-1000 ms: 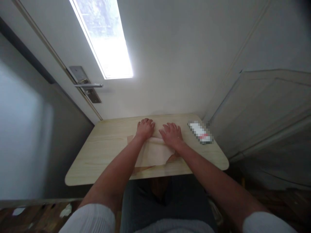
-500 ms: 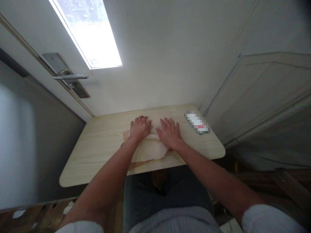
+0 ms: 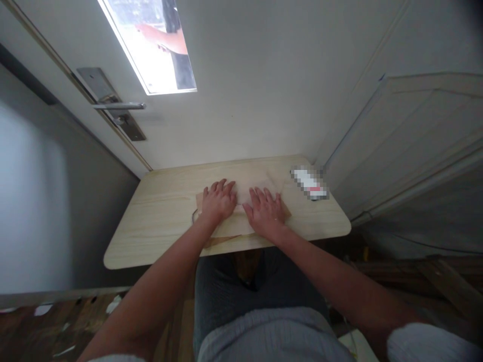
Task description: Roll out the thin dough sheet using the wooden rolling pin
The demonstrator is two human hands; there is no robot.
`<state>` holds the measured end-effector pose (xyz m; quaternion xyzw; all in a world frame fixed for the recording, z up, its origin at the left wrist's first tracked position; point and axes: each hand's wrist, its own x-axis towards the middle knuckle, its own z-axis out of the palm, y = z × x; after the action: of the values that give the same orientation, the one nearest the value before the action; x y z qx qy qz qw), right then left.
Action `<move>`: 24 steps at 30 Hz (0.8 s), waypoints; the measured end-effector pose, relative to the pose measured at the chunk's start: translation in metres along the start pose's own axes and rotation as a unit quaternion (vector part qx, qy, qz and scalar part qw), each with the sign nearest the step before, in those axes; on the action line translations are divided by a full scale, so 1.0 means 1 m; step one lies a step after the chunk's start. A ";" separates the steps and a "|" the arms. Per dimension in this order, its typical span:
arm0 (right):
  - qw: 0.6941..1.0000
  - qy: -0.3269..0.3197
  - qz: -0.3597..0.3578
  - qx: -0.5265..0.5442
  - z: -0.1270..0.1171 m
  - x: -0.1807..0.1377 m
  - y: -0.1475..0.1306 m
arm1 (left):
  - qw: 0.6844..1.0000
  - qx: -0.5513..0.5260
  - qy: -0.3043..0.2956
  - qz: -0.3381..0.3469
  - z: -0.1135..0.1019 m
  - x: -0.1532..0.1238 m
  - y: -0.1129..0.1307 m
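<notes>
Left hand and right hand lie palm-down on a pale sheet on the table, 1 pixelated object lying further right.

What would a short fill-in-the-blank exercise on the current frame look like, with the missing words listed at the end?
1. The bare left hand and bare right hand rest palms ____ over the thin beige sheet.
2. The pixelated white-and-red oblong object lies nearer the person's ____ hand.
3. The front corners of the pale wood-grain tabletop are ____, not sharp.

Missing words: down; right; rounded.
</notes>
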<state>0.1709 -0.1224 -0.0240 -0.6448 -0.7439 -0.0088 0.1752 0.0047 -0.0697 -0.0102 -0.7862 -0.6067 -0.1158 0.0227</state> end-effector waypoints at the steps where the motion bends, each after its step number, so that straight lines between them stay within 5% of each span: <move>1: 1.000 -0.002 -0.007 0.000 -0.001 -0.004 -0.001 | 1.000 0.001 0.003 0.002 0.000 -0.004 0.000; 17: 0.997 0.024 -0.068 0.037 -0.012 -0.076 -0.027 | 1.000 0.000 0.023 0.022 -0.014 -0.083 0.002; 24: 0.997 0.040 -0.061 0.040 -0.006 -0.060 -0.023 | 1.000 0.010 0.017 -0.006 -0.011 -0.075 0.004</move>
<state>0.1561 -0.1855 -0.0302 -0.5899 -0.7741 -0.0156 0.2295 -0.0105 -0.1441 -0.0148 -0.7798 -0.6124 -0.1234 0.0403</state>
